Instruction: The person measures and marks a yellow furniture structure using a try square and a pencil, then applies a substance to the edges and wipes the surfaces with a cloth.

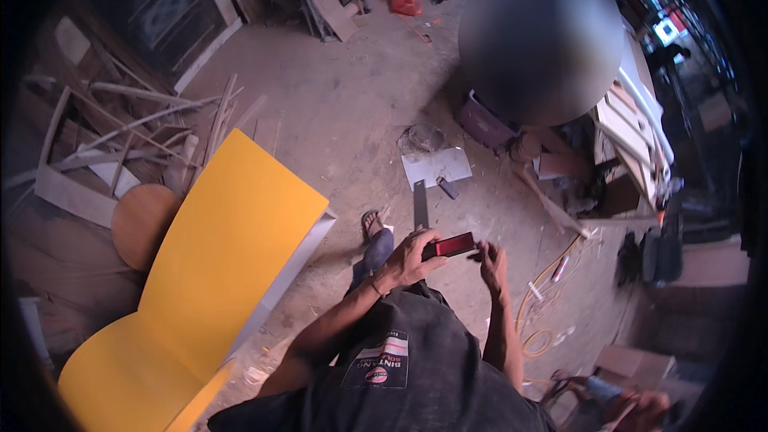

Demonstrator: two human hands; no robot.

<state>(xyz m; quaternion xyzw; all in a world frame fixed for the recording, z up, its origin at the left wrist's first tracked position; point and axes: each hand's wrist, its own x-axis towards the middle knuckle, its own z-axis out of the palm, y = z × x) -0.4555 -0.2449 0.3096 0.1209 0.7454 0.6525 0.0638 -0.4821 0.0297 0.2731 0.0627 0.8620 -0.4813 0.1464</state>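
Observation:
My left hand is closed around a small dark case with a red inside, in front of my body. A flat grey strip with a hole near its far end reaches away from beside that hand; I cannot tell whether the hand touches it. Just right of the case is my right hand, its fingers curled together and pointing at the case's end. Whatever those fingers hold, if anything, is too small to make out.
A large curved yellow panel stands close on my left, before a heap of wood scraps. Ahead on the floor are a white sheet and a small dark block. A yellow hose and a purple bin lie right.

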